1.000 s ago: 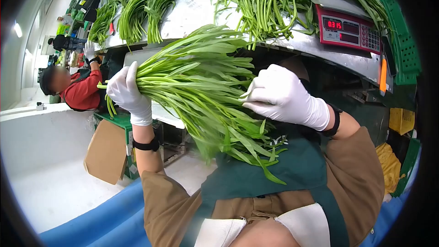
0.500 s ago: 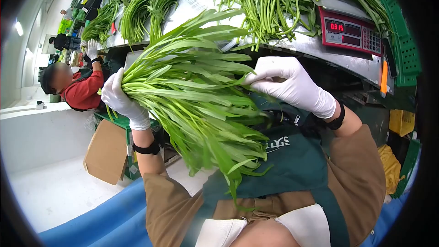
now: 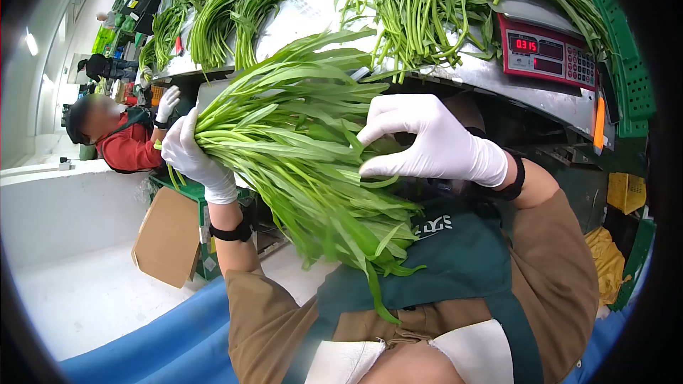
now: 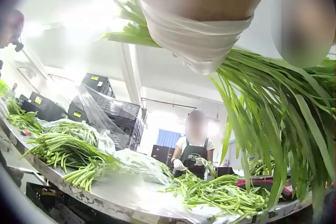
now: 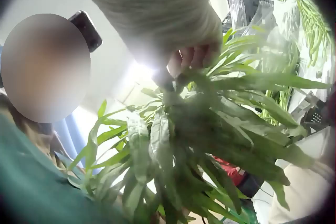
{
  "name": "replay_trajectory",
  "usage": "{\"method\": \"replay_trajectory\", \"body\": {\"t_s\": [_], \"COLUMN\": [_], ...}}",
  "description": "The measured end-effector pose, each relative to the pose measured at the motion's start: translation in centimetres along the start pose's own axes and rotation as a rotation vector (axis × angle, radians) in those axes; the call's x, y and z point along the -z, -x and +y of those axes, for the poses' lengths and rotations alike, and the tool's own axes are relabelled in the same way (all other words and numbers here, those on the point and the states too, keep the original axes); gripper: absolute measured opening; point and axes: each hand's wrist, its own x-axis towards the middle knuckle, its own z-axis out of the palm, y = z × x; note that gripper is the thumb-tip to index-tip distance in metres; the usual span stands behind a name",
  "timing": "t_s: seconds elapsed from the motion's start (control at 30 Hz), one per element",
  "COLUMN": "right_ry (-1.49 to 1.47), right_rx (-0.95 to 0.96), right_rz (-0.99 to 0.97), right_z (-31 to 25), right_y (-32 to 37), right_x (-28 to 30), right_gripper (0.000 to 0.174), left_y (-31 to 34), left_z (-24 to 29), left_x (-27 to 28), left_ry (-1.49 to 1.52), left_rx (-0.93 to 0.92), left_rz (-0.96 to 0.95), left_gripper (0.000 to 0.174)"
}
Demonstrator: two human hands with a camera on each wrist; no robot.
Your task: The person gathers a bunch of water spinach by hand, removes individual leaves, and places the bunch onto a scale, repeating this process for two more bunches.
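My gloved left hand (image 3: 192,153) grips a large bunch of water spinach (image 3: 284,135) by its stems, at the left of the head view. The long narrow leaves fan out to the right in front of the dark green apron (image 3: 462,263). At the leafy end is my gloved right hand (image 3: 427,139), thumb and forefinger curved and parted, their tips among the leaves. The right wrist view has the leaves (image 5: 142,145) hanging just below that hand's fingers (image 5: 197,58). From the left wrist, the bunch (image 4: 283,108) droops to the right of the glove (image 4: 191,35).
A metal table (image 3: 313,0) ahead carries several heaps of water spinach (image 3: 413,14). A red scale (image 3: 548,53) reading 0.315 stands at its right, near an orange-handled tool (image 3: 599,122) and a green crate (image 3: 633,92). One person in red (image 3: 128,139) stands at left; another (image 4: 194,148) works across the table.
My right hand has shifted left over the leaf tips, its thumb and forefinger now parted after being closed together. The left hand keeps its grip; the bunch has swung slightly. The person in red lowered a hand.
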Motion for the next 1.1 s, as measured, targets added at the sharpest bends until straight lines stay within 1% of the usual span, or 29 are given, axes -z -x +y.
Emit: {"method": "replay_trajectory", "body": {"t_s": [0.13, 0.23, 0.27, 0.33, 0.37, 0.4, 0.43, 0.47, 0.5, 0.53, 0.57, 0.63, 0.7, 0.73, 0.77, 0.8, 0.83, 0.87, 0.9, 0.93, 0.97, 1.0, 1.03, 1.07, 1.1], "right_ry": [0.071, 0.104, 0.162, 0.306, 0.447, 0.562, 0.605, 0.584, 0.545, 0.498, 0.434, 0.345, 0.343, 0.363, 0.369, 0.36, 0.322, 0.242, 0.248, 0.088, -0.025, -0.135, -0.215, -0.074, -0.103], "right_rx": [0.103, 0.135, 0.138, 0.275, 0.365, 0.441, 0.478, 0.497, 0.514, 0.537, 0.552, 0.548, 0.507, 0.471, 0.427, 0.38, 0.335, 0.303, 0.204, -0.039, -0.098, -0.165, -0.056, -0.194, -0.161], "right_rz": [0.147, 0.128, 0.14, 0.245, 0.267, 0.428, 0.611, 0.786, 0.873, 0.832, 0.718, 0.341, -0.063, -0.227, -0.335, -0.401, -0.417, -0.406, -0.413, -0.585, -0.651, -0.712, -0.671, -0.655, -0.435], "right_z": [0.5, -0.4, -0.7, -0.9, -1.5, -1.5, -1.6, -1.8, -1.7, -1.4, -1.0, 0.4, 2.4, 3.5, 4.4, 5.3, 6.3, 7.6, 6.4, 2.6, 2.3, 2.0, 3.0, 3.5, 4.6], "right_y": [0.1, 0.6, 0.9, 1.2, 0.9, 0.5, 0.1, -1.1, -2.9, -5.5, -8.3, -14.6, -19.6, -21.3, -22.2, -22.5, -22.4, -22.1, -20.6, -19.2, -18.4, -17.7, -16.7, -15.3, -14.0], "right_x": [-0.8, 0.4, 0.7, 2.6, 4.6, 6.0, 7.5, 8.3, 8.4, 7.4, 5.5, 0.0, -6.0, -8.5, -10.2, -11.2, -11.8, -12.4, -12.2, -11.2, -11.4, -11.7, -13.2, -13.0, -14.3], "right_gripper": [0.014, 0.016, 0.013, 0.018, 0.019, 0.022, 0.023, 0.024, 0.027, 0.03, 0.033, 0.04, 0.048, 0.053, 0.057, 0.061, 0.066, 0.067, 0.067, 0.071, 0.075, 0.079, 0.082, 0.088, 0.072], "left_y": [-0.1, 0.4, 0.4, 1.0, 1.4, 1.7, 2.1, 2.5, 2.9, 3.3, 3.1, 3.0, 2.4, 2.3, 2.2, 2.1, 2.0, 2.1, 2.3, 2.0, 1.4, 0.4, -0.4, -0.8, -1.4], "left_z": [-0.4, -1.3, -1.3, -2.1, -2.6, -2.8, -3.1, -3.5, -3.8, -4.3, -4.1, -3.3, -2.4, -2.2, -2.4, -2.7, -3.4, -4.1, -4.6, -4.6, -4.6, -4.1, -3.5, -3.0, -2.5], "left_x": [0.2, 0.5, 0.7, 0.9, 0.9, 1.2, 1.4, 1.5, 1.5, 1.4, 1.7, 2.1, 2.6, 2.5, 2.8, 3.2, 3.3, 3.4, 3.3, 3.3, 3.3, 3.2, 2.9, 2.3, 1.5], "left_ry": [-0.008, -0.02, -0.015, -0.016, -0.019, -0.02, -0.026, -0.031, -0.035, -0.012, 0.003, 0.086, -0.027, -0.048, -0.045, -0.048, -0.053, -0.063, -0.065, -0.059, -0.085, 0.005, 0.104, 0.064, 0.067], "left_rx": [-0.049, -0.056, -0.046, -0.03, -0.022, -0.014, -0.015, -0.016, -0.018, -0.035, -0.06, -0.166, -0.419, -0.485, -0.497, -0.486, -0.472, -0.464, -0.467, -0.412, -0.369, -0.367, -0.371, -0.392, -0.417], "left_rz": [0.002, 0.011, 0.012, 0.026, 0.034, 0.03, 0.036, 0.04, 0.043, 0.059, 0.016, -0.135, -0.435, -0.503, -0.573, -0.613, -0.655, -0.612, -0.573, -0.566, -0.625, -0.566, -0.508, -0.589, -0.666], "left_gripper": [0.041, 0.042, 0.041, 0.041, 0.04, 0.04, 0.041, 0.041, 0.041, 0.038, 0.034, 0.031, 0.038, 0.038, 0.037, 0.035, 0.034, 0.031, 0.028, 0.023, 0.02, 0.02, 0.02, 0.017, 0.015]}}
